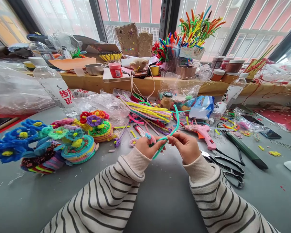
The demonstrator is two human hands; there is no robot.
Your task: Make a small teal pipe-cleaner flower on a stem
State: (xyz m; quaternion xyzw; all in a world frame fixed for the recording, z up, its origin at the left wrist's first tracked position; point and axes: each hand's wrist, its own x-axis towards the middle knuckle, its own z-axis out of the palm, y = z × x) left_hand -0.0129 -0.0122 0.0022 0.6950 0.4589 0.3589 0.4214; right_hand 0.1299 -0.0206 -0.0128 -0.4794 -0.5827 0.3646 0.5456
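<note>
Barred windows [133,12] stand behind a crowded wooden ledge [87,82], and below it spreads a grey surface [165,200] with a pink glue gun [203,133] on it. Just left of the gun, both hands hold a green pipe cleaner [177,119]: the left hand [145,146] has its grip closed around the lower part, while the grip of the right hand [185,147], nearer the gun, pinches it between thumb and fingers. Whether this is one bent strand or two crossed ones is hard to tell. Below the gun lie black-handled scissors [212,159], and to its right a dark green bar [247,150]. Behind the gun sits a blue-and-white packet [201,108]. Left of the gun and farther back, a pipe-cleaner bundle [147,110] crowds the space beyond the hands. Far left of the gun stand fluffy blue flowers [8,152].
</note>
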